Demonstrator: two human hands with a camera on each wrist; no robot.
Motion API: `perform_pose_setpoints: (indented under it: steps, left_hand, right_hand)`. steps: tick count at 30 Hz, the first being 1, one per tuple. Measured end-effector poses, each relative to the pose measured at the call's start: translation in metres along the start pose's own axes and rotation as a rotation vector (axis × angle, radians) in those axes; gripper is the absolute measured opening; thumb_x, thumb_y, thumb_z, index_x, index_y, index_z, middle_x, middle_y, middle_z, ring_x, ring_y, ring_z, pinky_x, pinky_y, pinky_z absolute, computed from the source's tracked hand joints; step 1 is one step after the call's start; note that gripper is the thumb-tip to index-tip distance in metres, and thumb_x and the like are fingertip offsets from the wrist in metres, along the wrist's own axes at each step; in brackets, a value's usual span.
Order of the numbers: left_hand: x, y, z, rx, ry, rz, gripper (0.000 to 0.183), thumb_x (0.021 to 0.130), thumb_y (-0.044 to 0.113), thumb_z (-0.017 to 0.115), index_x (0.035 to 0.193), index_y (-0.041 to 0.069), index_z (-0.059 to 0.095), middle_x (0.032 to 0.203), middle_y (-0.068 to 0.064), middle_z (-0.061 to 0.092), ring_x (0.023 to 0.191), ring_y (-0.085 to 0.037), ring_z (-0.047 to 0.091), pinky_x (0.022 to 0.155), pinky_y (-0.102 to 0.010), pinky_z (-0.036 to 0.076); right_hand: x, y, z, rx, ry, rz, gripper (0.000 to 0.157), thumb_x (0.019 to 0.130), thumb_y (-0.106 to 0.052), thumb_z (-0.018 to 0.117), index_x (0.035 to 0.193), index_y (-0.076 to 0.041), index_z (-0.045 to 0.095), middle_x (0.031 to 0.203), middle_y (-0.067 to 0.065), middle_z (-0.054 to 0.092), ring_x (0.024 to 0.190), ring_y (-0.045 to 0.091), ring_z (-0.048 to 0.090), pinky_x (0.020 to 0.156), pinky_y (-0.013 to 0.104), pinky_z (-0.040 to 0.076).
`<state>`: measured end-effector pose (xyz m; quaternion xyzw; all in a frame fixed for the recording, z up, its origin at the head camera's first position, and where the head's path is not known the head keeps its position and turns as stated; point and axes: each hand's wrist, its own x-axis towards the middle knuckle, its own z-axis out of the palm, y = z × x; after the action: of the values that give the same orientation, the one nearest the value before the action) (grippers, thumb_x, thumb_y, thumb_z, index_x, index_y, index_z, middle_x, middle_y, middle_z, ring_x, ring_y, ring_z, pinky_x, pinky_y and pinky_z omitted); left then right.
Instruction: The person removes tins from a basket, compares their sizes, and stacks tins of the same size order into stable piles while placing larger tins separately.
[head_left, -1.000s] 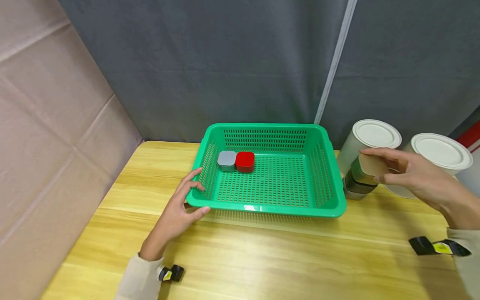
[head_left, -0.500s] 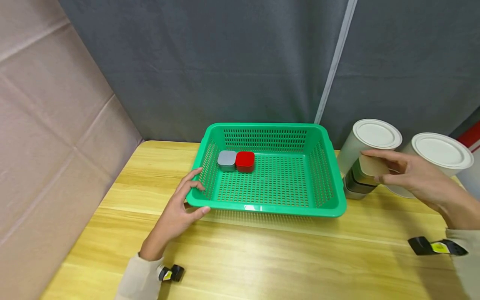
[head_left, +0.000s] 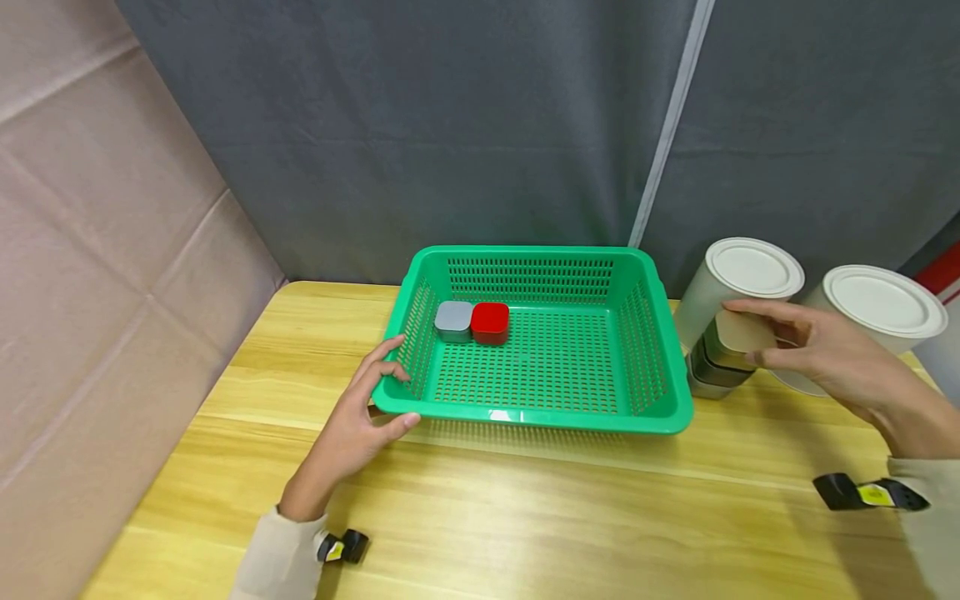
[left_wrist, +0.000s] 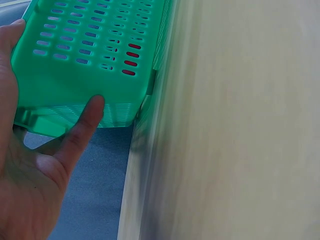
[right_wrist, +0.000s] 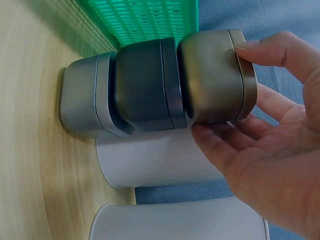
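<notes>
A gold-brown square tin [right_wrist: 212, 75] tops a stack, above a black tin [right_wrist: 145, 85] and a silver tin [right_wrist: 87, 95]. My right hand [head_left: 847, 358] pinches the gold tin between thumb and fingertips, and the stack stands upright beside the basket's right end. At the basket's front left corner, my left hand [head_left: 352, 433] grips the green plastic basket [head_left: 525, 419], fingers over the left rim and thumb at the front rim. Inside the basket, a light grey tin [head_left: 453, 321] and a red tin [head_left: 491, 323] sit side by side near the left wall.
Behind the stack stand two white-lidded round canisters, a left canister [head_left: 753, 268] and a right canister [head_left: 885, 302]. Part of another pale round thing [head_left: 798, 381] shows under my right hand. A grey curtain [head_left: 450, 142] hangs behind the wooden table [head_left: 525, 517].
My right wrist has shifted very slightly to the left, with the fingers still on the gold-brown tin. My left hand and the basket have stayed where they were.
</notes>
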<state>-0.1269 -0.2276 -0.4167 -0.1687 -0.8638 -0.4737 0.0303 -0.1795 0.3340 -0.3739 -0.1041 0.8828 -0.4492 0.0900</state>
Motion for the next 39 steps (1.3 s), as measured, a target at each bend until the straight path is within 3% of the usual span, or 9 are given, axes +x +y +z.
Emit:
perform_pose_setpoints:
  steps: [10,18,29,39]
  left_hand:
    - [0.0,0.001,0.0,0.002,-0.001,-0.004,0.042,0.088,0.01,0.083,0.119,0.008,0.054,0.172,0.008,0.026,0.155,-0.037,0.03,0.099,-0.025,0.049]
    - [0.0,0.001,0.0,-0.002,-0.005,-0.006,0.043,0.088,0.01,0.082,0.119,0.008,0.054,0.172,0.008,0.025,0.155,-0.037,0.03,0.098,-0.025,0.05]
    - [0.0,0.0,0.0,0.012,-0.006,-0.004,0.042,0.089,0.011,0.082,0.119,0.008,0.054,0.172,0.008,0.025,0.155,-0.037,0.03,0.099,-0.028,0.05]
    - [0.0,0.002,0.0,0.014,-0.004,-0.005,0.042,0.089,0.011,0.082,0.119,0.009,0.054,0.172,0.009,0.025,0.155,-0.036,0.031,0.095,-0.033,0.051]
  right_hand:
    - [0.0,-0.001,-0.001,-0.007,0.002,-0.02,0.068,0.096,-0.002,0.07,0.158,-0.017,0.045,0.136,-0.026,0.048,0.112,-0.012,0.049,0.082,0.008,0.045]
    - [-0.005,-0.009,-0.001,-0.009,0.032,-0.04,0.063,0.096,-0.003,0.071,0.153,-0.017,0.049,0.135,-0.027,0.053,0.112,-0.014,0.052,0.083,0.006,0.043]
    - [-0.008,-0.022,-0.005,0.043,0.094,-0.07,0.062,0.094,0.008,0.067,0.15,-0.012,0.052,0.136,-0.027,0.06,0.122,-0.018,0.053,0.091,0.002,0.042]
    - [-0.006,-0.047,-0.005,-0.009,0.099,-0.066,0.061,0.097,0.001,0.066,0.153,-0.013,0.047,0.144,-0.019,0.053,0.127,-0.022,0.045,0.093,0.002,0.039]
